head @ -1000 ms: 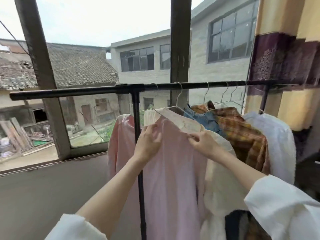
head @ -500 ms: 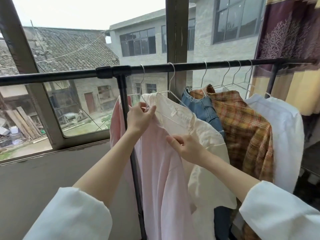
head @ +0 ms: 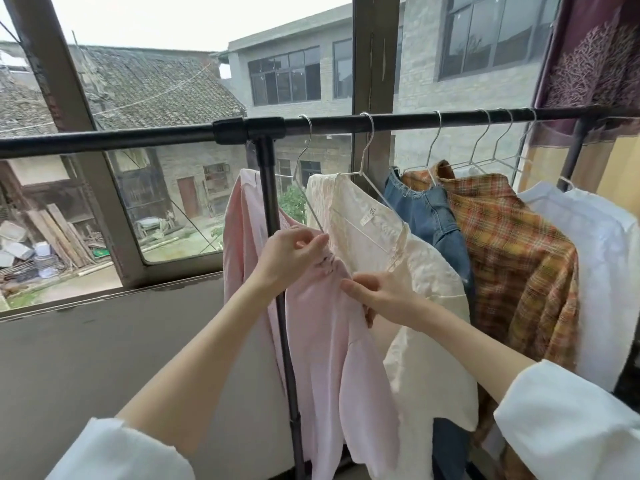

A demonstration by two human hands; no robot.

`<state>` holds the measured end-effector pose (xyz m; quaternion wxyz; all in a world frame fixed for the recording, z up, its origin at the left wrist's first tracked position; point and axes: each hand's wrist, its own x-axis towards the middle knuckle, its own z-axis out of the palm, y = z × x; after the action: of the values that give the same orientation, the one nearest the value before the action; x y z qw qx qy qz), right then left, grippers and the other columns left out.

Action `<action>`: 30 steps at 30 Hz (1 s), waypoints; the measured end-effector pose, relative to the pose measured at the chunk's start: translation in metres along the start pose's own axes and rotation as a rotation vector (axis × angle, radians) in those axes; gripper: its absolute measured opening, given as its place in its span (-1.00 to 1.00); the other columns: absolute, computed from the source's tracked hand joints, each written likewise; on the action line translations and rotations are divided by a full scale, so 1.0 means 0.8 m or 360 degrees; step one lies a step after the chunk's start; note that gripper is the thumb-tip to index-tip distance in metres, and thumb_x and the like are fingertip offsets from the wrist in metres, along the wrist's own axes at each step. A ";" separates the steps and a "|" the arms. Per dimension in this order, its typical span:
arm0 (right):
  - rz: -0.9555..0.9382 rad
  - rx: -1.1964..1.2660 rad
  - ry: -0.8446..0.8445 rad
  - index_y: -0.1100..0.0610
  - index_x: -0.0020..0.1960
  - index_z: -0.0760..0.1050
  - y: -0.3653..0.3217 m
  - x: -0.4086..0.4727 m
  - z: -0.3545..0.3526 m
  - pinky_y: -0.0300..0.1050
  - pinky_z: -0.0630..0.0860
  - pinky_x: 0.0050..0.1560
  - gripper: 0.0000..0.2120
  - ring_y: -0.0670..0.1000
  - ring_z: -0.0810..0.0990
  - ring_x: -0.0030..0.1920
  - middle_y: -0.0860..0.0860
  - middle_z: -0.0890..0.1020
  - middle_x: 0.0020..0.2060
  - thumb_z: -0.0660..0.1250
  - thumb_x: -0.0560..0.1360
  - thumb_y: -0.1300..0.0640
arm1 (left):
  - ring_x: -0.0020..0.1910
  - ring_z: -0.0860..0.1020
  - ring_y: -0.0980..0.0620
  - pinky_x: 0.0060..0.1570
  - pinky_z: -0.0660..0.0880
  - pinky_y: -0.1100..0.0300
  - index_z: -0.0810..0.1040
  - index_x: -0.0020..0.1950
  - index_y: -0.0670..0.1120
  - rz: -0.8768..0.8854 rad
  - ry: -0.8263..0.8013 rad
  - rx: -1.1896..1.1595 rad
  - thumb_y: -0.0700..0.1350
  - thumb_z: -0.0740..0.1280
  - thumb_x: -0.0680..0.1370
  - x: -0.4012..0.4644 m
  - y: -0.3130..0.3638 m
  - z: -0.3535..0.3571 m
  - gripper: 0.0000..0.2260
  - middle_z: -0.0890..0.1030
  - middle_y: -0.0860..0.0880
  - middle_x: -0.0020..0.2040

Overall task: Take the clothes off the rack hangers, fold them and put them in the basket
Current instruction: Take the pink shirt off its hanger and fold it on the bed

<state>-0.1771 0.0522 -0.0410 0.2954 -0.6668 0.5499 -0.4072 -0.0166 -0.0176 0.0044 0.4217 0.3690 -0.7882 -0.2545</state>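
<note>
Both my hands have dropped lower on the pink shirt, bunching its collar.
Left hand and right hand pinch it; it hangs lengthwise downward, cream blouse crowding beside, rack post crossing.

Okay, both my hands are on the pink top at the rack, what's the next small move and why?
Probably slide the pink top down off the wire hanger. The left hand pinches the bunched pink fabric by the hanger's bare right arm, and the right hand grips the fabric lower. The top's far shoulder looks still draped by the rack post, so it needs freeing next.

Head-worn view, close before rack
</note>
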 end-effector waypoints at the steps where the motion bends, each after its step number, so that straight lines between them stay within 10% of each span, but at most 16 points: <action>1: 0.0010 0.0018 -0.0055 0.31 -0.25 0.41 -0.003 0.001 0.001 -0.12 0.51 -0.38 -0.66 0.05 0.50 -0.39 0.01 0.42 -0.44 0.23 0.57 0.06 | -0.31 0.52 0.22 -0.22 0.44 0.35 0.61 -0.23 -0.13 -0.0065 0.0013 0.0013 -0.03 0.31 0.56 0.007 0.001 -0.002 -0.76 0.61 0.04 -0.28; 6: 0.0034 0.0124 -0.0139 0.43 0.00 0.40 -0.010 0.009 0.002 0.00 0.54 -0.22 -0.37 0.11 0.55 -0.22 0.15 0.49 -0.21 0.27 0.46 -0.21 | -0.13 0.60 -0.04 -0.06 0.58 0.07 0.55 0.07 -0.15 -0.0420 -0.0069 -0.0303 -0.06 0.38 0.51 0.033 0.009 -0.006 -0.78 0.60 -0.13 -0.06; 10: 0.0078 0.0172 -0.0020 0.30 0.08 0.44 -0.027 0.019 0.002 -0.13 0.55 -0.30 -0.55 -0.02 0.57 -0.32 0.07 0.55 -0.24 0.21 0.53 -0.11 | -0.11 0.60 0.00 -0.10 0.61 0.13 0.52 0.09 -0.05 -0.0499 -0.0234 -0.0563 -0.21 0.39 0.50 0.040 0.012 -0.019 -0.80 0.56 -0.13 -0.03; 13: -0.0067 -0.0042 0.0081 0.14 -0.12 0.49 -0.040 0.030 0.012 -0.24 0.46 -0.45 -0.80 -0.14 0.49 -0.44 -0.03 0.48 -0.37 0.18 0.60 0.07 | -0.12 0.58 0.01 -0.05 0.59 0.14 0.54 0.08 -0.09 -0.0542 -0.0217 -0.0698 -0.27 0.39 0.49 0.043 0.009 -0.021 -0.80 0.55 -0.08 -0.11; 16: -0.0277 -0.0368 0.0221 -0.04 -0.42 0.33 -0.037 0.031 0.018 -0.23 0.26 -0.42 -0.61 -0.16 0.34 -0.51 -0.11 0.35 -0.49 0.20 0.59 0.12 | -0.12 0.56 0.00 0.01 0.57 0.09 0.53 0.10 -0.18 -0.0499 -0.0101 -0.0584 -0.29 0.37 0.49 0.047 0.006 -0.016 -0.80 0.55 -0.05 -0.15; 22: -0.0708 -0.0954 0.0378 0.05 -0.37 0.13 0.004 0.000 0.029 -0.19 0.17 -0.40 -0.75 -0.08 0.22 -0.43 -0.12 0.23 -0.44 0.10 0.45 0.07 | -0.02 0.54 -0.03 0.13 0.52 0.01 0.48 -0.10 -0.10 -0.0447 0.0133 -0.0384 -0.29 0.30 0.49 0.059 0.001 0.008 -0.90 0.51 0.03 -0.19; 30: -0.0205 -0.0925 0.0001 0.22 -0.34 0.41 0.055 -0.034 -0.009 -0.14 0.35 -0.33 -0.69 -0.05 0.38 -0.41 -0.01 0.46 -0.40 0.25 0.50 0.07 | -0.31 0.54 0.09 -0.54 0.37 0.46 0.41 0.08 -0.21 -0.0374 -0.0024 -0.0619 -0.32 0.25 0.55 0.063 0.015 0.031 -0.88 0.57 -0.10 -0.19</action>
<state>-0.2067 0.0696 -0.0802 0.0653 -0.7568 0.6000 -0.2509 -0.0608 -0.0485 0.0242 0.4463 0.3681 -0.6791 -0.4518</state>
